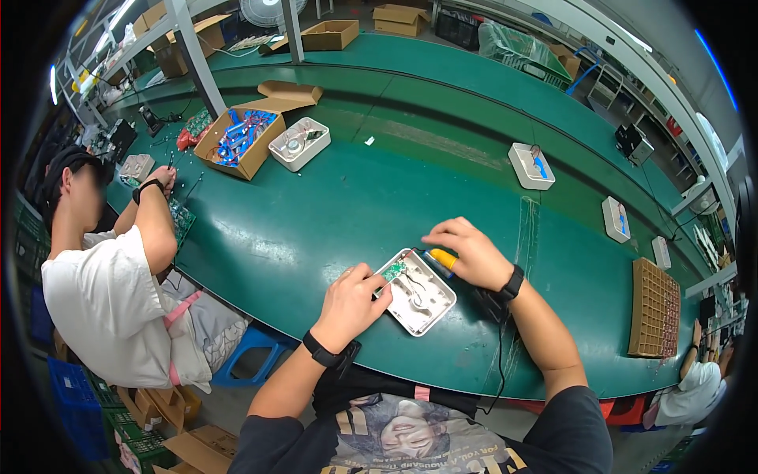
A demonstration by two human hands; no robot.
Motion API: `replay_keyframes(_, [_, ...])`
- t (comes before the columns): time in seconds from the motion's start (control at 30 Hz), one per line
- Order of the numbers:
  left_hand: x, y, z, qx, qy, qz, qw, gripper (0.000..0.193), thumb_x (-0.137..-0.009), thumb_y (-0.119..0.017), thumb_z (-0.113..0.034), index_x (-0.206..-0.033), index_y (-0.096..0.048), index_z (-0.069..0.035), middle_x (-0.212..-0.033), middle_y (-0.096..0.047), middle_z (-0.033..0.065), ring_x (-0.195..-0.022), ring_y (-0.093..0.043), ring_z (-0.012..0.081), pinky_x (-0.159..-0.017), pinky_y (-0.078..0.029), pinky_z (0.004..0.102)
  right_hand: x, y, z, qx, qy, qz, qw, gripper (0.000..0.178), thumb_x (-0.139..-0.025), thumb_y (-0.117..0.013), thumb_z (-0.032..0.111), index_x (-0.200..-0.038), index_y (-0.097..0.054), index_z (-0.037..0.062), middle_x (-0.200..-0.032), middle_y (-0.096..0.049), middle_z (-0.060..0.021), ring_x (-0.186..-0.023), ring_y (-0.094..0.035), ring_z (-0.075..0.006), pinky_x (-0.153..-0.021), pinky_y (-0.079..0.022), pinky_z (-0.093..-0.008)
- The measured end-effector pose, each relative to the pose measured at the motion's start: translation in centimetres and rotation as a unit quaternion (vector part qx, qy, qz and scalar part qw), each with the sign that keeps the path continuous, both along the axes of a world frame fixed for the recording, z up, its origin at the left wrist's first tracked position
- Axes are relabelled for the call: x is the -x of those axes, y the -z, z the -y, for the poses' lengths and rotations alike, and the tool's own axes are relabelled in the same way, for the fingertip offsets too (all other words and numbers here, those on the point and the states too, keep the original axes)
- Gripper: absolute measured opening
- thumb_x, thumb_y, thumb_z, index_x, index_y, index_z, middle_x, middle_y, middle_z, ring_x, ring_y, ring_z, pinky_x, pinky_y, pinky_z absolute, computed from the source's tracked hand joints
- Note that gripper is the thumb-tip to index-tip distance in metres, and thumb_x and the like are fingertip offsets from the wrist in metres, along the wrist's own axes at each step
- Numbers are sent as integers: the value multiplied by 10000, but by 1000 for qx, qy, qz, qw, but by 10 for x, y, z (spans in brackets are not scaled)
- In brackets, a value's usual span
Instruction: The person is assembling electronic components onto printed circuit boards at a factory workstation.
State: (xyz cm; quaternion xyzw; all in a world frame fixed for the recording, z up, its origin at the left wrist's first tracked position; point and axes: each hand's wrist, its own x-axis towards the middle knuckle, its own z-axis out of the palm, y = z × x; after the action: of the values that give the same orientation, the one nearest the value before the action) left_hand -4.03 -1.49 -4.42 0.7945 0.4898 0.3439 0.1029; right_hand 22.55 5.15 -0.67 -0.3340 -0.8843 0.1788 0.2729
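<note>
A white case (418, 321) lies open side up on the green table (316, 229), a green circuit board (393, 271) and thin wires inside it. The left hand (351, 306) touches its left edge, fingers bent and close together; I cannot tell if they pinch anything. The right hand (471, 257) has loosely spread fingers over a yellow-and-blue object (444, 259); whether it is gripped is unclear. Beyond, 1 cardboard box (262, 154) holds blue wired packs (245, 134), and 1 white tray (312, 155) beside it contains a round part (295, 144).
</note>
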Motion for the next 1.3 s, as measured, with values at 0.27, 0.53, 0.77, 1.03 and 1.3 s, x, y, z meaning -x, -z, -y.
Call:
replay_keyframes(0.27, [0, 0, -1, 4, -1, 0, 1000, 104, -852, -774, -139, -834, -755, -38, -817, -618, 91, -778, -673, 295, -696, -566, 423, -3, 9, -4, 127, 61, 132, 981, 347, -901, -760, 150, -1234, -724, 59, -1081, -715, -130, -949, -682, -316, -857, -570, -409])
replay_keyframes(0.53, [-2, 0, -1, 9, -3, 3, 1000, 101, -850, -775, -134, -836, -753, -36, -822, -617, 91, -783, -671, 295, -701, -564, 428, -9, -5, -8, 214, 50, 63, 974, 375, -863, -761, 127, -1215, -693, 19, -993, -727, -147, -879, -709, -319, -813, -583, -396])
replay_keyframes(0.77, [0, 1, -1, 16, -11, -7, 1000, 106, -849, -775, -138, -834, -748, -36, -827, -618, 91, -794, -672, 295, -703, -562, 430, 13, -20, 12, 275, 50, -18, 960, 365, -834, -813, 78, -1176, -695, 32, -954, -693, -124, -801, -692, -235, -727, -571, -342])
replay_keyframes(1.03, [-2, -1, -3, 18, -6, -6, 1000, 118, -857, -769, -150, -839, -745, -35, -834, -619, 91, -806, -673, 294, -711, -562, 428, 22, 8, 33, -1, 43, 101, 994, 282, -860, -799, 107, -1117, -704, 43, -970, -659, -127, -876, -675, -307, -794, -566, -401])
replay_keyframes(1.3, [-1, -1, -2, 14, -1, 3, 1000, 114, -858, -768, -149, -836, -745, -39, -835, -622, 92, -808, -675, 293, -713, -563, 429, 25, -9, 22, 167, 103, 96, 976, 242, -883, -769, 120, -1105, -690, 63, -1021, -635, -138, -978, -642, -345, -849, -538, -423])
